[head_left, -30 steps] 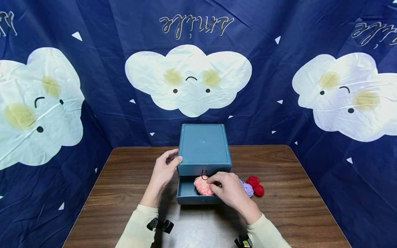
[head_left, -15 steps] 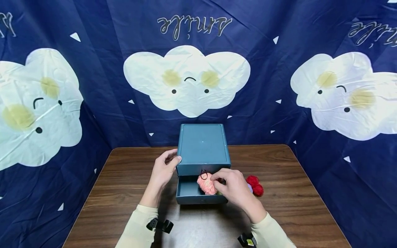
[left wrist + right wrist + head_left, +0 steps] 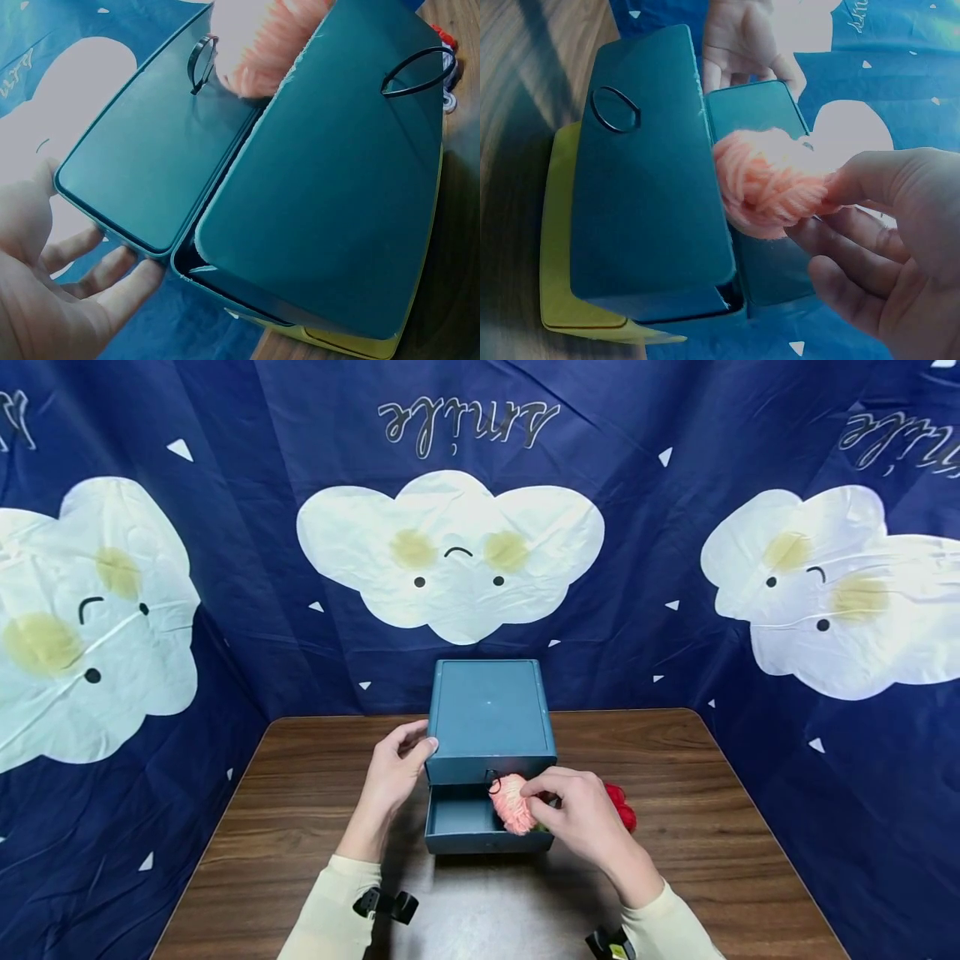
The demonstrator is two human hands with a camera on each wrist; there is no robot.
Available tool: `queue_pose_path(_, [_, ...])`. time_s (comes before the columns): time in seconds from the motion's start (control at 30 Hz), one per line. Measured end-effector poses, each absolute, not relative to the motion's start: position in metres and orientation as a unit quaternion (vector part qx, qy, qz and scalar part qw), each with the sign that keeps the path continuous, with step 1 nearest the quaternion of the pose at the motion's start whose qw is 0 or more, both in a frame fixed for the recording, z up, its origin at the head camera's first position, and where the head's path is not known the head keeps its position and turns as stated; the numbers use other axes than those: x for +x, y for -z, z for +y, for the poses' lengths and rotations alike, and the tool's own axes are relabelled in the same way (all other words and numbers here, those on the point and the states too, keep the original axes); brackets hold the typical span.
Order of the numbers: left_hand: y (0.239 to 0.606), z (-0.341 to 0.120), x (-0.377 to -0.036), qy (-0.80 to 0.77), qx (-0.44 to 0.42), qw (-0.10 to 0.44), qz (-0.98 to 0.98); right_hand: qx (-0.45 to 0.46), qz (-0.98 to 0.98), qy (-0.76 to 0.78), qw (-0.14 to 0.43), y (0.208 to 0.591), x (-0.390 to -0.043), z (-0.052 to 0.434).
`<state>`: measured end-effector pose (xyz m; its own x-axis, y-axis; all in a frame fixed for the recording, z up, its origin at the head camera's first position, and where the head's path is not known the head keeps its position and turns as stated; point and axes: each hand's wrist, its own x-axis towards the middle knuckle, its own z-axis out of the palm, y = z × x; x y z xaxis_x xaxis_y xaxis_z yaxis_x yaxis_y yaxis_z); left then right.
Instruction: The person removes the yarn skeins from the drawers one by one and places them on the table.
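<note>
The right hand point(image 3: 581, 814) pinches a pink yarn bundle point(image 3: 513, 803) between thumb and fingertips, its grip closed on the yarn, and holds it over the right part of the open drawer point(image 3: 461, 827) of a teal storage box point(image 3: 491, 718) on the table point(image 3: 300, 810). The left hand point(image 3: 393, 777) braces the box at its upper left front corner, thumb on the front edge and fingers curled loosely about the corner, so that grip is closed on the box. Judgement: to do this step well, the yarn should travel clear of the drawer's front wall and of the ring pull point(image 3: 491, 777) on the closed drawer above, and the pinch should stay light so that the strands do not snag or unwind; the bracing hand should hold the box steady. Contents: the visible left part of the drawer floor is bare; the rest is hidden behind the yarn and the right hand. The upper drawer is shut, contents not visible. A red yarn bundle point(image 3: 624, 810) lies on the table just right of the box, partly behind the right hand.
</note>
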<state>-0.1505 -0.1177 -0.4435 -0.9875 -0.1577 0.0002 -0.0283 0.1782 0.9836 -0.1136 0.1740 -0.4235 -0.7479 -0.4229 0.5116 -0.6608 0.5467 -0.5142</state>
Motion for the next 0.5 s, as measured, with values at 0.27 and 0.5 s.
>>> queue_pose_path(0.27, [0.442,-0.117,-0.151,0.642,0.059,0.052,-0.762,0.307,-0.857,-0.368,0.190,0.422,-0.110,0.187])
queue_pose_path(0.5, [0.440,-0.116,-0.150,0.645,0.059,0.051,-0.760,0.306,-0.844,-0.388,0.208,0.424,-0.102,0.200])
